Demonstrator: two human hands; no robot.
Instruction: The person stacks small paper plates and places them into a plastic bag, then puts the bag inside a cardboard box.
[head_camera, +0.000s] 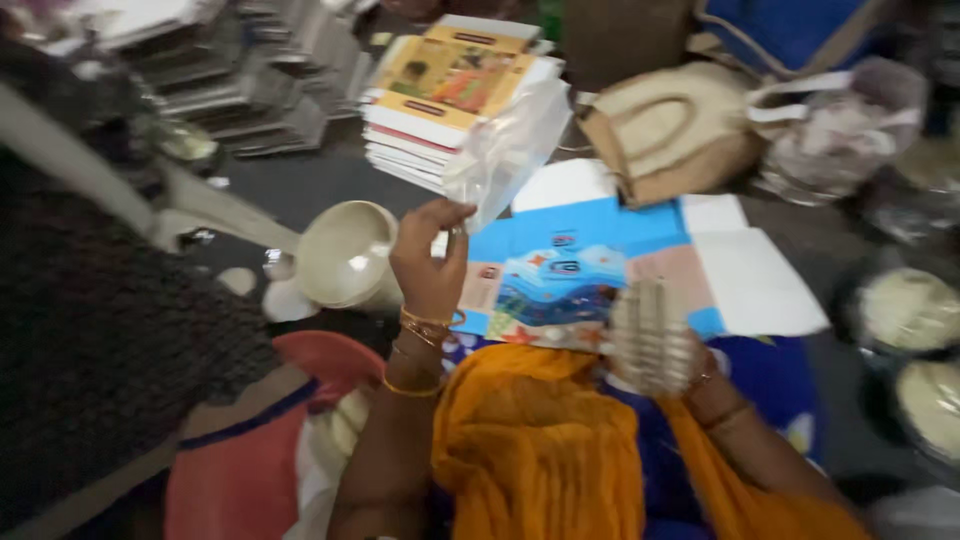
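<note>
Right now I see the left hand (430, 262) raised, its fingers pinched on a clear plastic bag (508, 150) above a flattened blue carton (600, 262) on the floor. My right hand (650, 338) is blurred over the carton's near edge; I cannot tell its grip.

A stack of picture books (440, 105) with an orange-yellow cover sits on the dark floor (300, 185). Right of the stack lies a woven tan bag (665, 130); below and left of it, a cream bowl-shaped vessel (345, 255); to its left, grey stacked trays (250, 85).
</note>
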